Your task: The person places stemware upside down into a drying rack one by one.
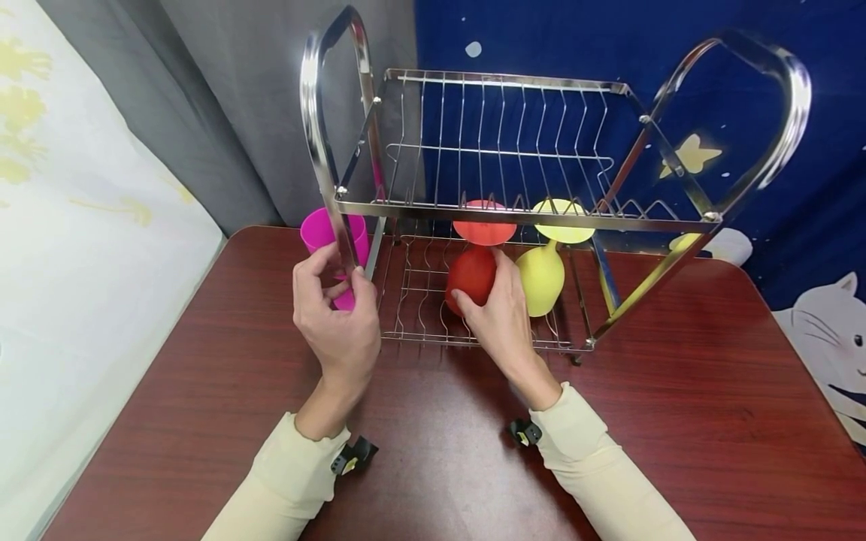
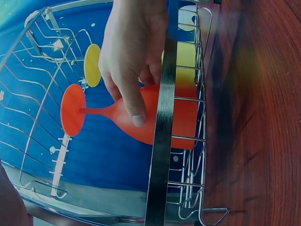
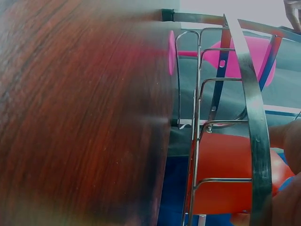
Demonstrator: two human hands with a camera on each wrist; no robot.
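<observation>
My right hand (image 1: 501, 308) grips the bowl of a red goblet (image 1: 471, 278), upside down on the lower tier of a metal dish rack (image 1: 524, 218). Fingers and thumb lie on either side of the bowl. Beside it a yellow goblet (image 1: 541, 279) also stands upside down, its foot up. My left hand (image 1: 341, 319) holds the rack's front left post, with thumb and index finger bent at its sides. Behind that hand, outside the rack, a magenta goblet (image 1: 316, 229) stands upright on the table, partly hidden by post and fingers.
The rack's upper tier (image 1: 501, 150) of wire slots hangs over the goblets. Tall curved handles (image 1: 788, 113) rise at both ends. A reddish-brown table (image 1: 433, 481) carries it all, with grey and blue curtains (image 1: 541, 37) behind.
</observation>
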